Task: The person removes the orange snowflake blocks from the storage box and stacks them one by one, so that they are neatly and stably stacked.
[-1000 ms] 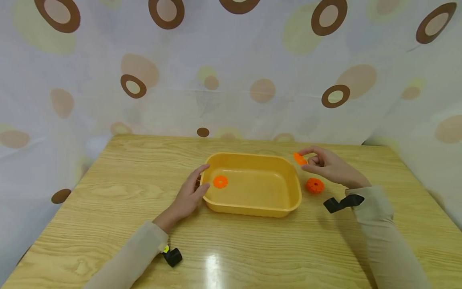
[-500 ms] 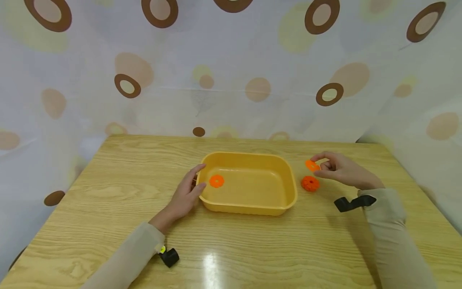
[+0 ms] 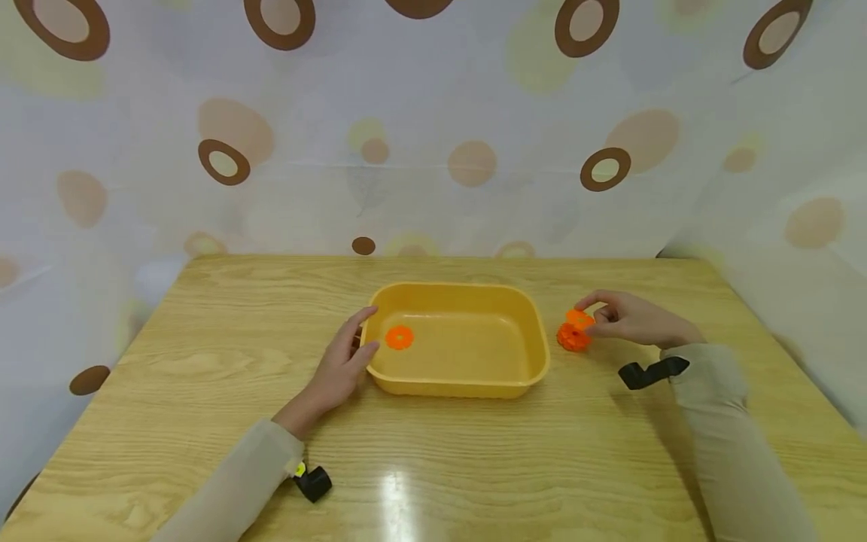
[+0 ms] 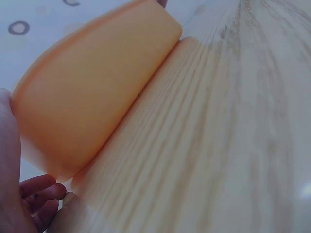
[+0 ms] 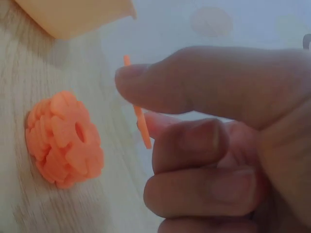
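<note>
My left hand (image 3: 336,370) holds the left end of a yellow plastic basin (image 3: 467,361), with thumb and forefinger at the rim. In the left wrist view its other fingers curl beside the outer wall of the basin (image 4: 92,92). Flat on the basin floor, at the left, lies one thin orange flower-shaped disc (image 3: 400,337). My right hand (image 3: 633,318) pinches another such disc (image 3: 580,319) between thumb and fingertips, edge-on in the right wrist view. Just below it a stack of orange flower-shaped discs (image 3: 571,339) with a centre hole stands on the table, apart from the held one.
Everything rests on a light wooden table (image 3: 433,467). A patterned cloth (image 3: 433,113) with brown and beige ovals hangs behind it. The stack stands close to the basin's right end.
My right hand has moved the pinched disc from beside the basin's right rim rightward and down, over the stack. The left hand stays at the basin. The head view has shifted slightly.
</note>
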{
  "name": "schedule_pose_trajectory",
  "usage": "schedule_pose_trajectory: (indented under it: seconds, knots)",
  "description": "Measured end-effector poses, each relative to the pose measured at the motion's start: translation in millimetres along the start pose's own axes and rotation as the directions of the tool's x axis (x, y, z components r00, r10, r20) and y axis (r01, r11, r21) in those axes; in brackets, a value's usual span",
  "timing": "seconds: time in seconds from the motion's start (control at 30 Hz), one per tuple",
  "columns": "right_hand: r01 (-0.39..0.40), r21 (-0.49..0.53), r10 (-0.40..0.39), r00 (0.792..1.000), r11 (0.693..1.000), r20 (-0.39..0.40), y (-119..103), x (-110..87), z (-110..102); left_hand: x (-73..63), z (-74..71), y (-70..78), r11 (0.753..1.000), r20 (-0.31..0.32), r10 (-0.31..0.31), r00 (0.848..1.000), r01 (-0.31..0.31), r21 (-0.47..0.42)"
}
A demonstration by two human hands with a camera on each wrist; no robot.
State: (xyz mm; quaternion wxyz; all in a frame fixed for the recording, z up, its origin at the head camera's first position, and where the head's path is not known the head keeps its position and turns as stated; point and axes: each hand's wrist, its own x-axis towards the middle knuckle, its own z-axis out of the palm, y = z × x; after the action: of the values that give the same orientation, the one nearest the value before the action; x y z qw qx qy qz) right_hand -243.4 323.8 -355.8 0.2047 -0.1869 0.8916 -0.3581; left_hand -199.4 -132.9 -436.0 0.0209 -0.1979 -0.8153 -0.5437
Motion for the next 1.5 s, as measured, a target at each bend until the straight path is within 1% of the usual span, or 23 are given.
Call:
schedule_pose_trajectory:
  seconds: [0.1, 0.3, 0.4, 0.57, 0.63, 0.87, 1.03, 1.13, 1.27, 1.37, 1.5]
  knots:
    - [0.006, -0.001, -0.006, 1.000, 1.000, 0.021, -0.8, 3.6, 0.3, -0.4, -1.1, -0.3, 1.000, -0.003, 0.001, 1.000, -0.001, 0.000]
    - [-0.015, 0.027, 0.013, 0.998, 1.000, 0.064, 1.3, 4.2, 1.3, -0.3, -1.1, -0.7, 1.000, -0.001, 0.008, 1.000, -0.008, 0.005]
    - [-0.025, 0.034, 0.022, 0.997, 0.999, 0.071, 3.2, 4.2, 1.6, -0.4, -1.3, -0.4, 1.000, -0.001, 0.009, 1.000, -0.009, 0.006]
    - [-0.022, 0.048, 0.020, 0.999, 0.999, 0.044, 4.1, 3.8, 0.8, 0.1, -1.7, 0.4, 1.000, 0.000, 0.004, 1.000, -0.004, 0.007]
    - [-0.004, 0.050, 0.002, 0.999, 0.999, 0.035, 4.6, 4.0, 0.7, 0.2, -1.9, 0.5, 1.000, 0.002, 0.002, 1.000, -0.002, 0.006]
    - [0.038, 0.033, -0.040, 0.998, 0.999, 0.054, 4.8, 6.5, 0.9, 0.2, -1.9, 1.2, 1.000, -0.004, 0.010, 1.000, -0.010, -0.008]
    - [0.061, 0.027, -0.062, 0.997, 0.998, 0.053, 6.4, 7.6, 2.5, -0.3, -1.1, 0.8, 1.000, -0.002, 0.007, 1.000, -0.007, -0.002]
    - [0.054, 0.026, -0.055, 0.997, 0.998, 0.049, 6.8, 8.4, 4.2, -0.4, -0.6, -0.1, 1.000, -0.001, 0.006, 1.000, -0.006, -0.004]
    - [0.008, 0.020, -0.009, 0.999, 1.000, 0.042, 5.3, 7.9, 5.6, -0.3, -0.2, -1.5, 1.000, 0.004, 0.012, 1.000, -0.012, -0.011]
    - [-0.012, -0.001, 0.012, 1.000, 1.000, 0.025, 2.6, 7.6, 6.0, -0.1, -0.2, -2.0, 1.000, 0.003, 0.018, 1.000, -0.018, -0.012]
    - [0.004, -0.017, -0.004, 1.000, 1.000, -0.011, -1.6, 10.5, 8.9, -0.7, -0.7, -1.9, 1.000, -0.004, 0.020, 1.000, -0.020, -0.007]
